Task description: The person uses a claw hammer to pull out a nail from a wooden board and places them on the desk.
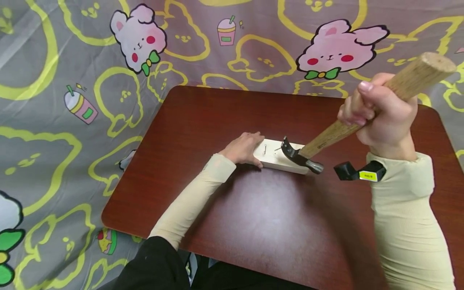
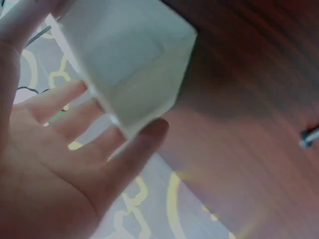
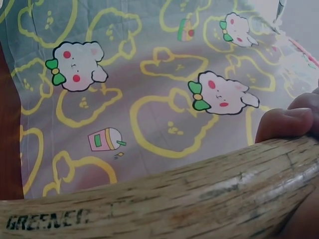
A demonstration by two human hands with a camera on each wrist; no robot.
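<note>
A pale wooden block (image 1: pixel 284 164) lies on the table, and my left hand (image 1: pixel 243 148) holds its left end between thumb and fingers. In the left wrist view the fingers (image 2: pixel 65 112) sit along the edge of the block (image 2: pixel 144 74). A nail (image 1: pixel 265 149) stands in the block near that hand, and another thin nail (image 1: pixel 278 149) shows beside the hammer head. My right hand (image 1: pixel 388 110) grips the wooden handle of a claw hammer (image 1: pixel 330 139), raised and slanted. Its dark head (image 1: pixel 295 155) hides part of the block; whether they touch I cannot tell. The right wrist view shows the handle (image 3: pixel 159 199) close up.
The reddish-brown table (image 1: pixel 203 117) has rounded corners. Behind it and to the left hangs a grey curtain (image 1: pixel 119 92) with cartoon rabbits and yellow outlines. A small black device (image 1: pixel 362 172) is fixed at the right cuff.
</note>
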